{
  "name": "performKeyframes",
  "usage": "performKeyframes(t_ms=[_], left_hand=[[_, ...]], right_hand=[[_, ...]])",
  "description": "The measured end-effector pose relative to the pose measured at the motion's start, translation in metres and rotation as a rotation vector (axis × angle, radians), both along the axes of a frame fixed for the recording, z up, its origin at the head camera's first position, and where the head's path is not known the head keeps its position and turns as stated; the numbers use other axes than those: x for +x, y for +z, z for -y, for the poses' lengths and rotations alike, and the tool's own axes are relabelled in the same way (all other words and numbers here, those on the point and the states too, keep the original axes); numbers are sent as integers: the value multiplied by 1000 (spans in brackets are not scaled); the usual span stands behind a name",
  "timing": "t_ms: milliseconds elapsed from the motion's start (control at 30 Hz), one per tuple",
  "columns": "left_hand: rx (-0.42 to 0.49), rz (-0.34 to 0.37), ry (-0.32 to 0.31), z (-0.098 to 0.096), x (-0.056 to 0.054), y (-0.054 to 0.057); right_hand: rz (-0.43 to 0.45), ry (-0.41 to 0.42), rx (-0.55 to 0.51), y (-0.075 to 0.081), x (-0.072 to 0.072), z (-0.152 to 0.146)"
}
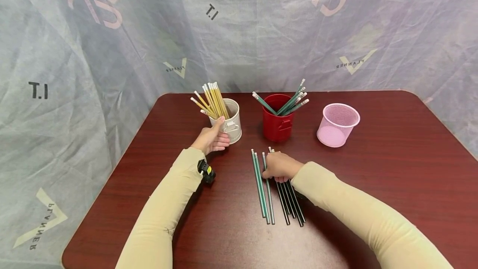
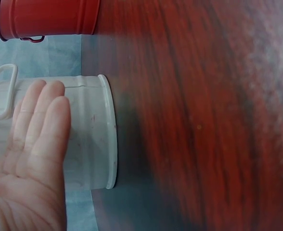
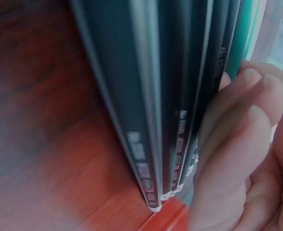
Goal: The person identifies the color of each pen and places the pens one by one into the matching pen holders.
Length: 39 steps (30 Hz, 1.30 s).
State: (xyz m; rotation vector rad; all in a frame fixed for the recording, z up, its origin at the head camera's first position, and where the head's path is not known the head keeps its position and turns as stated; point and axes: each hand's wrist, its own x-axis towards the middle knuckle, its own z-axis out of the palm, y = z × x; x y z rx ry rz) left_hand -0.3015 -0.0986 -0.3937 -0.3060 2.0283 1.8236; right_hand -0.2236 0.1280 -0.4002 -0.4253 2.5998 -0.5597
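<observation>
My left hand [image 1: 213, 138] rests against a white metal bucket [image 1: 234, 134] that holds several yellow pencils [image 1: 214, 96]. Its thumb lies up by the rim; in the left wrist view the other fingers [image 2: 52, 125] stretch straight along the bucket's side. Over the pencils on the table, my right hand [image 1: 280, 166] pinches a green pencil [image 1: 269, 202] between thumb and curled fingers. Two more green pencils [image 1: 259, 186] lie just left of it. Several black pencils [image 1: 289, 204] lie under and beside this hand, their eraser ends partly hidden by it.
A red metal bucket [image 1: 276, 130] with several green pencils [image 1: 295, 105] stands beyond my right hand. To its right is a pink mesh cup [image 1: 332, 135]. A small black camera [image 1: 207, 171] sits on my left wrist. A grey printed cloth [image 1: 242, 32] hangs behind the table.
</observation>
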Motion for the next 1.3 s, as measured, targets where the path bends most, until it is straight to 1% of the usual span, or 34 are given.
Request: performKeyframes(t_ms=[133, 200, 267, 300, 333, 433, 500, 567, 600, 700, 800, 867, 967, 1133, 1200, 1300], left_hand=[[4, -2, 2, 0, -1, 0], [5, 0, 4, 1, -1, 0], [8, 2, 3, 1, -2, -1], [9, 2, 2, 1, -2, -1], [10, 4, 1, 1, -2, -2], [11, 4, -4, 2, -1, -3], [7, 3, -3, 1, -1, -3], [2, 2, -1, 1, -1, -3], [1, 2, 1, 1, -1, -3], [0, 5, 4, 1, -1, -2], [1, 5, 4, 1, -2, -2], [-1, 6, 4, 1, -2, -1], [-1, 5, 3, 2, -2, -1], [3, 0, 0, 1, -2, -1], [4, 1, 1, 1, -2, 0], [5, 3, 0, 1, -2, -1]], right_hand=[[13, -20, -10, 0, 0, -1], [22, -38, -44, -2, 0, -2], [36, -48, -116, -2, -2, -5], [43, -52, -168, -2, -3, -6], [47, -51, -230, -2, -4, -7], [13, -9, -426, 3, -8, -12], [-56, 15, -536, 10, -10, -16], [-148, 26, -602, 17, -13, -20], [-184, 16, -629, 21, -13, -22], [-276, -30, -682, 31, -16, -28], [-322, -83, -776, 43, -18, -32], [-376, -116, -847, 51, -20, -35], [-480, -175, -957, 66, -22, -38], [-691, -277, -1147, 93, -26, -39], [-765, -306, -1192, 101, -28, -39], [-857, -331, -1179, 110, -31, -39]])
